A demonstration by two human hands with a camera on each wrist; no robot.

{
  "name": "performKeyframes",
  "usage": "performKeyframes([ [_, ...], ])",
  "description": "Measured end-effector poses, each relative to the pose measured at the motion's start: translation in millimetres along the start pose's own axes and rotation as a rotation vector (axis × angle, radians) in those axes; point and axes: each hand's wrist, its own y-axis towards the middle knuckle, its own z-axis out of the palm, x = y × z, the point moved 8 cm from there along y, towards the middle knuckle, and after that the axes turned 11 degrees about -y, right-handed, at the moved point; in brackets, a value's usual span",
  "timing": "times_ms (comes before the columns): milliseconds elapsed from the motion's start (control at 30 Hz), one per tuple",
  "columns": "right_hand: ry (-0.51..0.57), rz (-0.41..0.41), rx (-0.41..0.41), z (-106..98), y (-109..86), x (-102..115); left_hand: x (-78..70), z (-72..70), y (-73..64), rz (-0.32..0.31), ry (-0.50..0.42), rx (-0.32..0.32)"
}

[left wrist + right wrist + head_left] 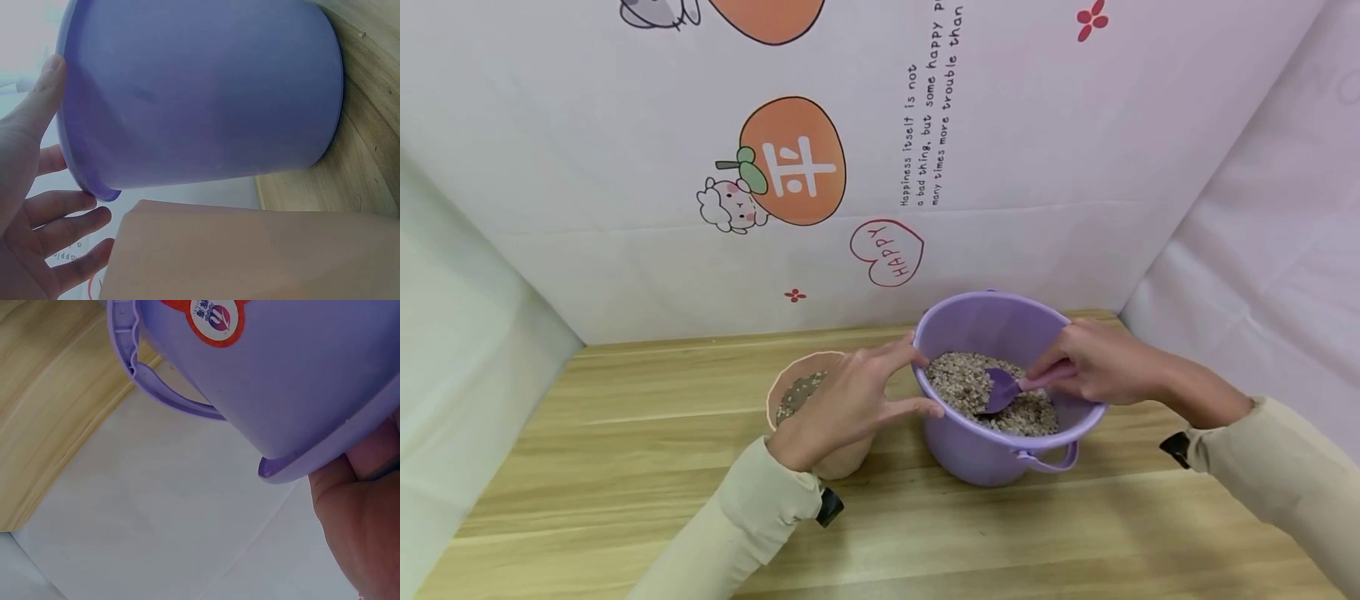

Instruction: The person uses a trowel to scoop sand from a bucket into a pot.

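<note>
A purple bucket (pixel 973 458) stands on the table, holding a bed of pale, gravel-like grains (pixel 958 379). My left hand (pixel 842 404) holds the bucket's left rim with thumb and index finger; in the left wrist view its other fingers (pixel 75 231) are spread apart. Inside the bucket, my right hand (pixel 1097 362) grips the pinkish handle of a small purple shovel (pixel 1000 392), whose blade rests in the grains. A peach pot (pixel 846 462) with grey material and some pale grains stands left of the bucket, partly hidden by my left hand.
The wooden table (pixel 647 467) meets a white printed backdrop (pixel 1015 208) behind the bucket, with white cloth at both sides. On the bucket's near side a purple carrying handle (pixel 1052 462) hangs down. A red and white sticker (pixel 215 319) shows on its wall.
</note>
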Motion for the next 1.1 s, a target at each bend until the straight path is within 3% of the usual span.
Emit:
performKeyframes([
  [500, 0.067, -0.007, -0.008, 1.7, -1.1, -2.0, -2.0, -0.5, 0.2, 0.042, 0.015, -0.019],
  [767, 0.006, -0.017, -0.063, 0.6, 1.4, -3.8, -2.4, -0.2, -1.3, 0.028, 0.031, -0.012],
  [1100, 0.026, -0.003, -0.063, 2.0, 1.6, -3.6, -4.6, -0.9, -1.9, 0.035, 0.044, -0.014],
])
